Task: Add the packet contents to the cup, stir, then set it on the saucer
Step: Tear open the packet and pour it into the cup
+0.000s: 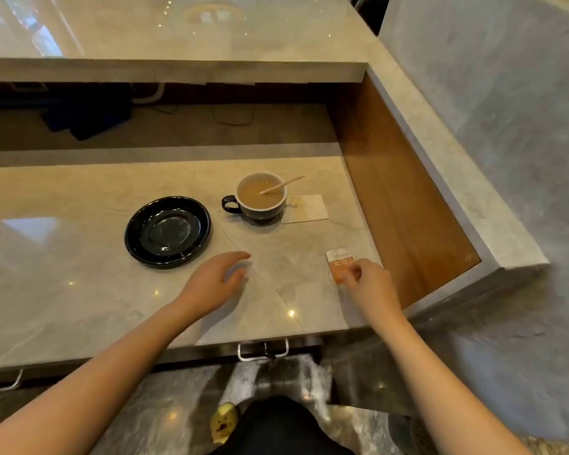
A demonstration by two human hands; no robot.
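At the right hand (368, 280) we see the thumb and fingertips (349, 275) pinching the near end of the packet (339, 262), which lies flat on the counter (79, 257) close to its right edge, beside the wooden side wall (401, 198). The packet's long axis runs away from us, leaning slightly left; its pale top end points toward the cup (262, 197) and projects beyond the fingers. We cannot tell whether the packet is torn open or lifted clear of the surface. The left hand (217, 280) hovers palm-down near the front edge, fingers loosely spread and holding nothing, its fingertips (242, 256) just short of the saucer (167, 231).

The cup stands farther back, beyond and left of the packet, its handle turned left toward the saucer and well apart from both hands. It holds a light-brown drink with a wooden stirrer (281, 185) leaning over the right rim. A pale card (306, 208) lies just right of the cup, partly under it. The saucer sits empty, near the cup on its left.

We judge the right hand the one to carry the packet forward and leftward to the cup; the left is nearer the saucer.
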